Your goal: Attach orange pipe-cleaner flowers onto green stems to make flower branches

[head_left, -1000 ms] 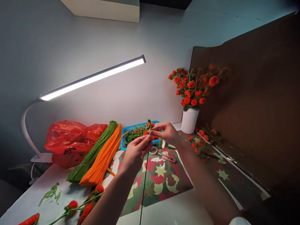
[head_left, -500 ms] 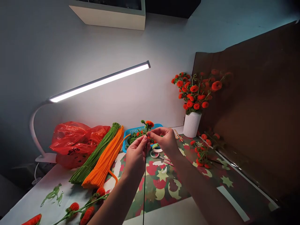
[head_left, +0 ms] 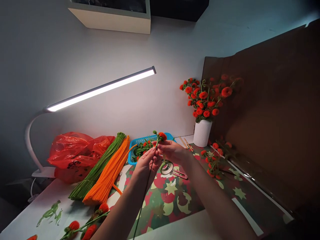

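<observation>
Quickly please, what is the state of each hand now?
Left hand: closed, pinching the stem of the orange flower.
Right hand: closed, pinching the same stem higher up.

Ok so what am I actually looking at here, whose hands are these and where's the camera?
There is no machine: a person works bare-handed, and the single camera sits on their head, looking forward and down. The left hand and right hand both pinch a flower sprig, orange bloom on a thin green stem. On the table sit a patterned mat, orange pipe cleaners, green pipe cleaners, a red bag, a blue basket, a tape roll and a white vase of flowers.
</observation>
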Action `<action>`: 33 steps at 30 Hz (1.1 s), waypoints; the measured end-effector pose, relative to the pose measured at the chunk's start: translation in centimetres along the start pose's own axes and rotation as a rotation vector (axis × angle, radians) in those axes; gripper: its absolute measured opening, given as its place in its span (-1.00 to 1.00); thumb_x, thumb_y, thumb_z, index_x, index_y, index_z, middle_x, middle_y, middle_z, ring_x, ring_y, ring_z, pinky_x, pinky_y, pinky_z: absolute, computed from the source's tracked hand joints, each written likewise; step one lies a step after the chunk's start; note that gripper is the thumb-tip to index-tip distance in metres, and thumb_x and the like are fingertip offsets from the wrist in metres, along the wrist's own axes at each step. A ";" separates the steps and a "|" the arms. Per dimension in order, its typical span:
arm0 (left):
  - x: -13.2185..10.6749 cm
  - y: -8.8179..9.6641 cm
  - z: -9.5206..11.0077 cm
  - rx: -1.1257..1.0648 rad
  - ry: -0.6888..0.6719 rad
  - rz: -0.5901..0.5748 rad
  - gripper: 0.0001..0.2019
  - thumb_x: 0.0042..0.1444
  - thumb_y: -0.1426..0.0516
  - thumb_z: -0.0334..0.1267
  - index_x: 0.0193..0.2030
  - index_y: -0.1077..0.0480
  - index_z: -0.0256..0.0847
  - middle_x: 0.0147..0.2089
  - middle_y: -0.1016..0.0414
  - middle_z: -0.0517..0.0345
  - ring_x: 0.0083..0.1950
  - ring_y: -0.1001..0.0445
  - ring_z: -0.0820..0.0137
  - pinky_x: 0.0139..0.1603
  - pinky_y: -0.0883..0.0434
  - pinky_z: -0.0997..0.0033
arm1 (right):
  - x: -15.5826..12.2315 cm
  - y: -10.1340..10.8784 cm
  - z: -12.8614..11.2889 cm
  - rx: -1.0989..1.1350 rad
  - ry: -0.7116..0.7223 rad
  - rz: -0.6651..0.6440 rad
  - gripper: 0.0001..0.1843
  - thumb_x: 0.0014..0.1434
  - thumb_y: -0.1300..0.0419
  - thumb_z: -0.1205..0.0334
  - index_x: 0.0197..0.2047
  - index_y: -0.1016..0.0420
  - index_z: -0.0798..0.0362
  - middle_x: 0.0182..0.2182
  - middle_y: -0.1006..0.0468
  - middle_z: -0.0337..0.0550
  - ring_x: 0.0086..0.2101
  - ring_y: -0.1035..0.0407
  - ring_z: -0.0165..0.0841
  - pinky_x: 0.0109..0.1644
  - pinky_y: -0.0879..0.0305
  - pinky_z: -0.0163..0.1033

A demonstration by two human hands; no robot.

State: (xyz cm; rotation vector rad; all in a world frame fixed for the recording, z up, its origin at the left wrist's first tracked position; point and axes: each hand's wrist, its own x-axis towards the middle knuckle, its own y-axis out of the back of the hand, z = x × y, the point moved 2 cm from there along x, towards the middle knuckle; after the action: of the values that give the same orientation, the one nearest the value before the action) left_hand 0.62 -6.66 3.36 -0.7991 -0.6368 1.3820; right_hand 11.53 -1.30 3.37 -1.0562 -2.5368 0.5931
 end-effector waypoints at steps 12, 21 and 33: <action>-1.0 -0.7 0.0 -0.142 0.076 -0.144 -0.89 0.13 -0.06 -0.53 -0.37 -0.34 -0.33 -0.57 -0.27 0.25 -0.61 -0.28 0.67 -0.63 -0.26 0.76 | 0.4 -1.1 1.2 -0.070 0.210 -0.059 -0.63 -0.18 -0.42 0.01 -0.40 -0.52 0.10 -0.56 -0.47 -0.25 -0.48 -0.36 -0.44 -0.32 -0.28 -0.29; -0.4 0.1 1.2 0.606 -0.143 -0.139 -0.74 -0.10 -0.31 -0.18 -0.34 -0.47 -0.33 -0.53 -0.45 0.15 -0.54 -0.39 0.56 -0.52 -0.36 0.63 | -0.2 -0.3 -1.1 -0.201 0.341 0.183 -0.71 -0.29 -0.46 0.11 -0.53 -0.55 0.10 -0.57 -0.49 -0.25 -0.45 -0.30 -0.45 -0.27 -0.18 -0.26; -0.3 -0.3 1.2 0.206 0.091 -0.336 -0.81 -0.11 -0.30 -0.28 -0.46 -0.41 -0.36 -0.68 -0.08 0.41 -0.71 0.02 0.76 -0.73 -0.03 0.78 | 0.6 -1.5 1.1 0.086 0.215 0.040 -0.69 -0.24 -0.45 0.04 -0.47 -0.56 0.06 -0.58 -0.37 -0.32 -0.49 -0.21 -0.50 -0.27 -0.16 -0.27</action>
State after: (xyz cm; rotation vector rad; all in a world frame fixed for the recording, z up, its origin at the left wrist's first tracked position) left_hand -0.22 -6.83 4.34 -0.5572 -0.5205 1.0774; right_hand 9.75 -2.06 3.28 -1.0801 -2.2900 0.5613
